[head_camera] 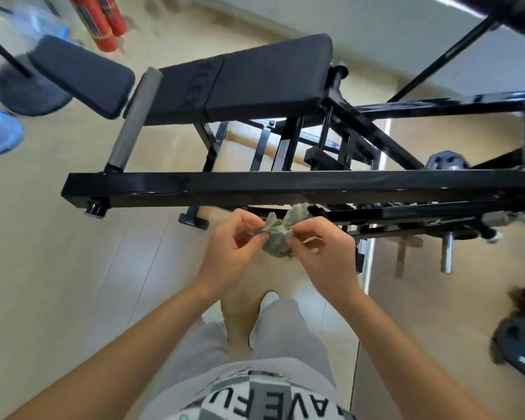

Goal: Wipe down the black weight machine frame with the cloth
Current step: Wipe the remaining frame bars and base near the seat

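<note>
Nearest the camera, the left hand [234, 247] and the right hand [321, 253] both pinch one crumpled grey-green cloth [277, 234] between fingertips and thumbs, and seem to be bunching or unfolding it rather than wiping. The cloth hangs between the two hands, just in front of the long glossy black square-tube frame beam [255, 184]. Its top edge reaches the beam's lower side, but I cannot tell whether they touch. The beam shines, though nothing shows which parts are wiped, so I judge most of the frame, with its many bars behind, is left to do. Beyond the beam are one grey foam roller [135, 119] and two black padded bench cushions [255, 83]. Farthest off stand two red cylinders [103, 22].
</note>
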